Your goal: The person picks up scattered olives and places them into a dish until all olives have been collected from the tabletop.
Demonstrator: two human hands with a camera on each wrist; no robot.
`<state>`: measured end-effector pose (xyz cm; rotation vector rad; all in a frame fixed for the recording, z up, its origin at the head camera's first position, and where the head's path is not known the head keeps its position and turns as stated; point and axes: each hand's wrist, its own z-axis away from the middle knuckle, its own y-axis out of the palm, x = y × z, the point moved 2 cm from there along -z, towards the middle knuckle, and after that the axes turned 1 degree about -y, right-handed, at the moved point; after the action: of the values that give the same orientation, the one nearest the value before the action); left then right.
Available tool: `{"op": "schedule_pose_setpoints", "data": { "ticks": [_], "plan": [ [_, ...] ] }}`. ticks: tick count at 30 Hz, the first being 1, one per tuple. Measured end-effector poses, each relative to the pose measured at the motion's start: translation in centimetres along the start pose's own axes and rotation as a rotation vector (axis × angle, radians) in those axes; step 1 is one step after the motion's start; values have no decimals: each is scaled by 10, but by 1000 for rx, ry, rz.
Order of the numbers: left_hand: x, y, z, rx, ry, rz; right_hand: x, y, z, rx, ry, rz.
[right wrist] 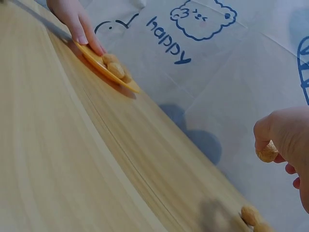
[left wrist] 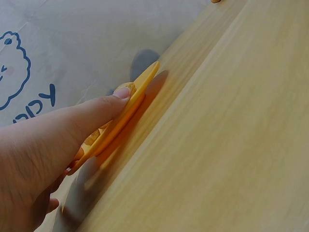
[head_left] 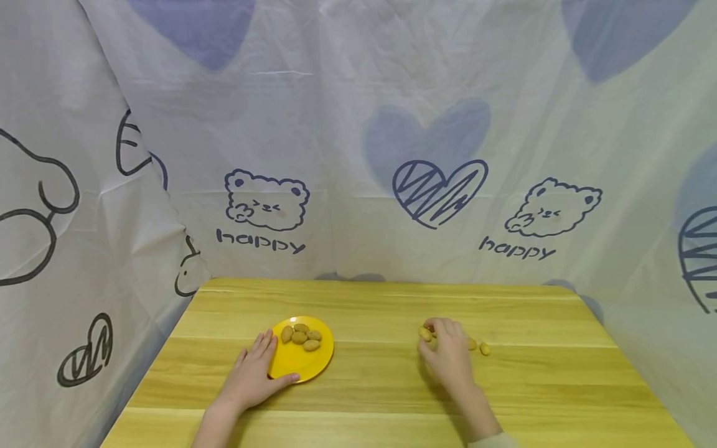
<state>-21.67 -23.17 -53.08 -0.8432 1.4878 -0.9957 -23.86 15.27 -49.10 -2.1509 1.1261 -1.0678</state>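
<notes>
My left hand [head_left: 252,376] lies spread at the left side of a round yellow plate [head_left: 291,364]. Its thumb [left wrist: 108,108] reaches over the near rim, while straight fingers touch the left edge. Several tan, oval, nut-like pieces [head_left: 299,338] sit together on the far half of the plate. Over to the right, my right hand [head_left: 450,358] pinches one such nut-like piece [right wrist: 266,152] between thumb and fingers, above the table. More of these pieces [right wrist: 250,215] lie on the wood just below that hand, partly hidden behind it in the head view.
The wooden table [head_left: 370,398] has light and dark yellow stripes. One loose nut-like piece [head_left: 485,349] lies right of my right hand. A pale curtain [head_left: 347,155] printed with bears and hearts hangs behind the table and along its sides.
</notes>
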Motion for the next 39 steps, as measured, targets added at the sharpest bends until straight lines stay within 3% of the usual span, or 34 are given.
{"op": "schedule_pose_setpoints", "data": {
  "ticks": [20,33,39],
  "plan": [
    [-1,-3,0,24,-5,-1,45,20,-9,-46,-129,-50],
    [-2,-5,1,17,2,-15,80,32,-19,22,-129,-137],
    [-2,-3,0,16,3,-15,93,38,-22,18,-168,-137]
  ]
}}
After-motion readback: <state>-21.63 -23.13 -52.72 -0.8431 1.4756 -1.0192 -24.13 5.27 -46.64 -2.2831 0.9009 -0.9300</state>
